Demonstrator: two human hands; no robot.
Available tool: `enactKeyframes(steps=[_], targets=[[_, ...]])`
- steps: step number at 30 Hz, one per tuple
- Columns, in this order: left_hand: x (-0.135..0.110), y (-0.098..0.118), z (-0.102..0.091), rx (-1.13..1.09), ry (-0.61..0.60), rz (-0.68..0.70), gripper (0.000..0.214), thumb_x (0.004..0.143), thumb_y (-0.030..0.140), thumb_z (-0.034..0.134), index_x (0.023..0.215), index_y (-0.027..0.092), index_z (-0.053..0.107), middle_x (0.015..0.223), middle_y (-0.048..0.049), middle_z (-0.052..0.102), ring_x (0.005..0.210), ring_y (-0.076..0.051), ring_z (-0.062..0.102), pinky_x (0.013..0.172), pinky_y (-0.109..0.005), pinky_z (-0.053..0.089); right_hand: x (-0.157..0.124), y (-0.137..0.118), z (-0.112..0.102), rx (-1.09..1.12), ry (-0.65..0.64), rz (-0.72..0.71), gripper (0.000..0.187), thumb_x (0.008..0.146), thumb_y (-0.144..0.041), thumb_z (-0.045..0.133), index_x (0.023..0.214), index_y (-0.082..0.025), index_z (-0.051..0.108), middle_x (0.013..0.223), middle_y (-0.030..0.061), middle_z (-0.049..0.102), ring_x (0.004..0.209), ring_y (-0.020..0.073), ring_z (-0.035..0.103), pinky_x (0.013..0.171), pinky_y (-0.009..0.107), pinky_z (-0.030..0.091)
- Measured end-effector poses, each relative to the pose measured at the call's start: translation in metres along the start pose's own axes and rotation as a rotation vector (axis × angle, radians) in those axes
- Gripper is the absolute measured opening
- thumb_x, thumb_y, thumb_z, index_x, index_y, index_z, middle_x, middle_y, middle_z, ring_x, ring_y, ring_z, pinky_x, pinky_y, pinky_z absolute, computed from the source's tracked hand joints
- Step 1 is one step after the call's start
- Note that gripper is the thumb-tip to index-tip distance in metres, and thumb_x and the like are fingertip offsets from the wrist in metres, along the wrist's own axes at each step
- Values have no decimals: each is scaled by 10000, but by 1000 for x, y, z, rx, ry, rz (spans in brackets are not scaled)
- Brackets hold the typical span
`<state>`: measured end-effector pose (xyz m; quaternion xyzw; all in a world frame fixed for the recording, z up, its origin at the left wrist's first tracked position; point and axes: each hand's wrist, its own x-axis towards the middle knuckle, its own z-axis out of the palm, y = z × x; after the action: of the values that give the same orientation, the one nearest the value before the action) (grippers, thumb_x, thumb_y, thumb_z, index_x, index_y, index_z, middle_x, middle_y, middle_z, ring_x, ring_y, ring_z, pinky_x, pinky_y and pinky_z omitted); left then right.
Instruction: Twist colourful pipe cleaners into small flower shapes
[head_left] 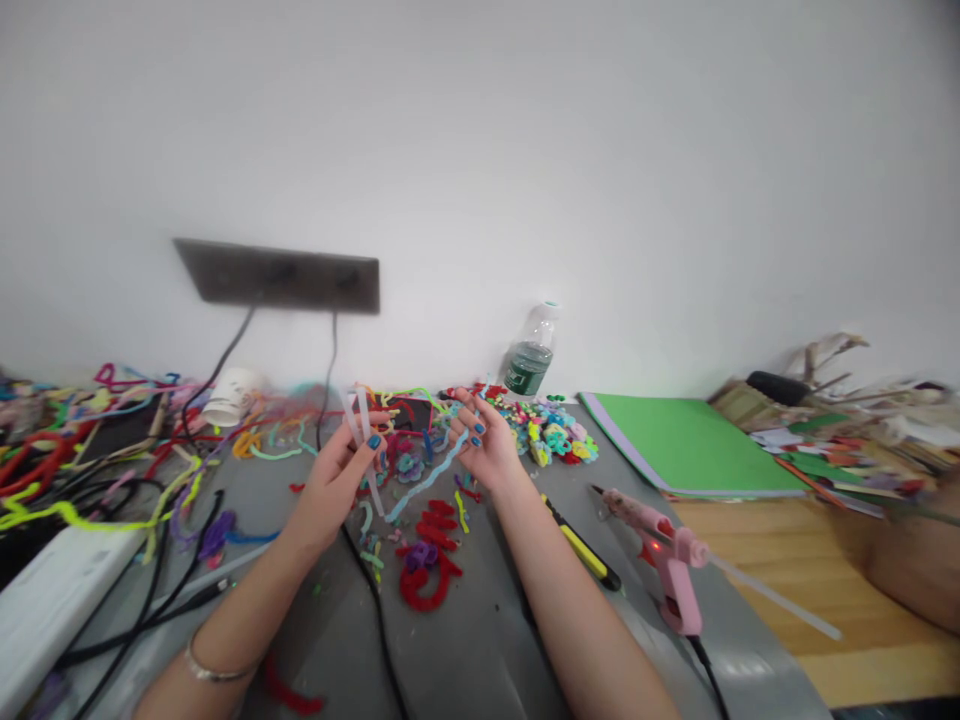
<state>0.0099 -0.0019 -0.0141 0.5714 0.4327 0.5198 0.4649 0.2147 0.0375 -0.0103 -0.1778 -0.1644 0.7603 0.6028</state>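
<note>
Sticks (364, 412), translucent and slim, are pinched between the thumb and fingers of the left hand (337, 475), which I watch from afar over the grey desk (480, 640). I see the right hand (486, 442) with fingers curled on a pale blue fuzzy strip (428, 478), its free end slanting near and left. Further right lies a pink glue gun (677, 585), beyond a yellow cutter (583, 550).

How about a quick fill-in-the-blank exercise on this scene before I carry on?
The left hand holds translucent sticks; the right hand holds a wavy strip coloured ____.
The glue gun is mostly ____.
The bottle has a label coloured ____.
A bangle circles the ____ forearm.

Missing words: light blue; pink; green; left.
</note>
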Motion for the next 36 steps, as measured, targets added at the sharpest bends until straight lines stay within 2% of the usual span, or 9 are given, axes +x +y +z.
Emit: enactKeyframes(steps=[4, 11, 13, 20, 24, 26, 29, 32, 36], targets=[[2, -2, 1, -4, -116, -20, 328, 907, 435, 541, 1079, 176, 646, 736, -10, 550, 698, -161, 521, 662, -267, 445, 0, 0, 0, -4, 3, 1, 187, 950, -242, 451, 854, -185, 602, 427, -111, 273, 357, 89, 236, 396, 185, 282], [1, -4, 1, -232, -52, 61, 217, 921, 385, 547, 1059, 224, 592, 752, 13, 512, 696, -144, 475, 758, -292, 472, 0, 0, -1, 2, 3, 2, 228, 964, -238, 407, 851, -177, 595, 429, -105, 299, 358, 88, 253, 401, 188, 291], [0, -6, 2, -190, -75, 47, 215, 923, 398, 539, 1045, 228, 589, 726, 26, 486, 666, -138, 451, 758, -294, 472, 0, 0, -1, -7, 0, -1, 204, 956, -240, 427, 859, -179, 596, 429, -107, 299, 357, 87, 255, 406, 189, 301], [0, -6, 5, 0, -276, -29, 300, 935, 481, 474, 934, 197, 570, 670, 33, 459, 618, -133, 463, 606, -246, 415, 0, 1, -2, -25, 5, -3, 180, 947, -245, 451, 846, -181, 586, 430, -109, 301, 357, 86, 259, 403, 190, 294], [2, 0, 0, 117, -397, -42, 317, 927, 464, 481, 901, 189, 637, 702, -4, 580, 673, -159, 555, 633, -258, 449, 0, 1, -2, -26, 13, -10, 205, 953, -233, 420, 845, -181, 586, 426, -103, 307, 356, 90, 264, 397, 190, 282], [3, 3, -5, 184, -461, -54, 323, 922, 446, 492, 945, 188, 685, 796, -48, 675, 764, -196, 616, 673, -280, 476, 0, 1, -2, -25, 11, -10, 208, 954, -232, 416, 852, -179, 589, 428, -102, 313, 357, 90, 266, 397, 190, 284], [5, 4, -13, 237, -481, -76, 320, 914, 428, 516, 1023, 208, 721, 938, -81, 742, 855, -233, 663, 742, -320, 511, 0, 0, -2, -25, 9, -11, 210, 956, -232, 414, 869, -172, 596, 431, -101, 319, 357, 88, 267, 397, 188, 289], [6, 1, -18, 153, -463, -112, 334, 905, 451, 549, 1071, 216, 718, 1017, -99, 759, 945, -267, 691, 800, -359, 537, 0, 0, -2, -27, 7, -11, 218, 958, -225, 406, 871, -173, 599, 429, -97, 325, 359, 90, 271, 395, 186, 293], [5, 2, -18, -154, -405, -223, 393, 848, 505, 645, 1060, 179, 701, 1034, -140, 766, 935, -284, 725, 840, -412, 563, 0, 0, 0, -16, -4, -1, 274, 977, -218, 375, 853, -162, 613, 414, -98, 302, 355, 88, 244, 384, 182, 270]])
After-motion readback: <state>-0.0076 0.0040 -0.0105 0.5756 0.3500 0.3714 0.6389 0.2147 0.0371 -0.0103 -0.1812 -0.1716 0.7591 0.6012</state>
